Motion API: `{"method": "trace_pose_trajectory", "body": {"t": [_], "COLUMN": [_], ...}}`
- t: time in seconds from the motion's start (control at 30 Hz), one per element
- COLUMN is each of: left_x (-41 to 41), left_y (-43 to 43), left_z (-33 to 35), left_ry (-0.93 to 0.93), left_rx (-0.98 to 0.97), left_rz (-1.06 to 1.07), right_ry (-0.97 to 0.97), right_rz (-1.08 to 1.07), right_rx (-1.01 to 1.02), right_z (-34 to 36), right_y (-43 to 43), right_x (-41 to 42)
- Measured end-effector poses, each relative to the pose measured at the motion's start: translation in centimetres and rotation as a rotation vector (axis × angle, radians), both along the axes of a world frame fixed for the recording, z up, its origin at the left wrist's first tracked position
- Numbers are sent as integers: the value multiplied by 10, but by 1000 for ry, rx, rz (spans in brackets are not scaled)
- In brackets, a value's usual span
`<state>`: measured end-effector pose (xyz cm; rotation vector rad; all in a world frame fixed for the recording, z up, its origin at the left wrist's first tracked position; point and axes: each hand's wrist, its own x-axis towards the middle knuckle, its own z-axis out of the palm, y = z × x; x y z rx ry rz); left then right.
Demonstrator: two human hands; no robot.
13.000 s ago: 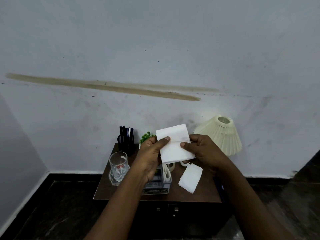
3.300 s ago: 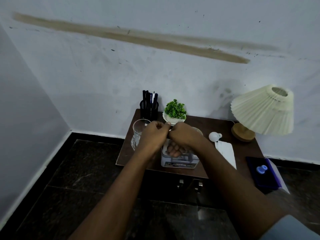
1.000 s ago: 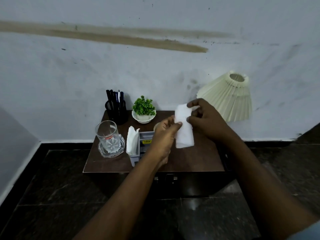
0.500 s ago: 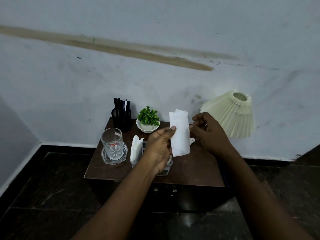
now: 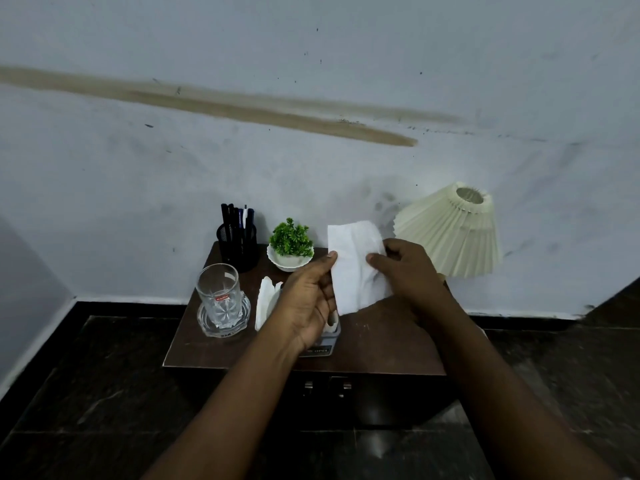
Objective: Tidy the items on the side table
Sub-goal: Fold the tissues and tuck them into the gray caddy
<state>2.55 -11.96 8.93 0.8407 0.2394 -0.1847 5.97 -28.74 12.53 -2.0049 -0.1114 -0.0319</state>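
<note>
White napkin [image 5: 353,268] is held in the air over the bench [image 5: 381,344], long axis near vertical, top tipped slightly left. Fingers of my left hand [image 5: 308,299] pinch its left edge and my right hand [image 5: 408,271] pinches the right edge. Glass [image 5: 218,292] sits left, lamp [image 5: 450,233] right.

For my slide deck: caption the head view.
Left hand and right hand hold a white tissue over the side table.
</note>
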Motion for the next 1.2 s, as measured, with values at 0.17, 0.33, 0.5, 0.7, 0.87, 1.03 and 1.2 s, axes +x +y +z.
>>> {"method": "trace_pose_trajectory", "body": {"t": [0.17, 0.33, 0.5, 0.7, 0.87, 1.03, 1.2], "left_x": [4, 2, 1, 0, -2, -2, -3], "left_y": [13, 16, 20, 21, 22, 30, 39], "left_z": [0, -1, 0, 5, 7, 4, 1], "left_ry": [-41, -47, -59, -45, -44, -131, -216], "left_rx": [68, 141, 143, 58, 40, 240, 388], "left_rz": [139, 119, 135, 112, 90, 58, 51], "right_ry": [481, 516, 414, 481, 503, 313, 154], "right_rz": [-44, 174, 95, 199, 217, 146, 204], "right_rx": [667, 676, 611, 729, 644, 535, 419], "right_z": [6, 1, -2, 4, -1, 1, 6], "right_y": [-13, -13, -6, -6, -3, -9, -17], "right_x": [5, 3, 7, 4, 2, 8, 4]}}
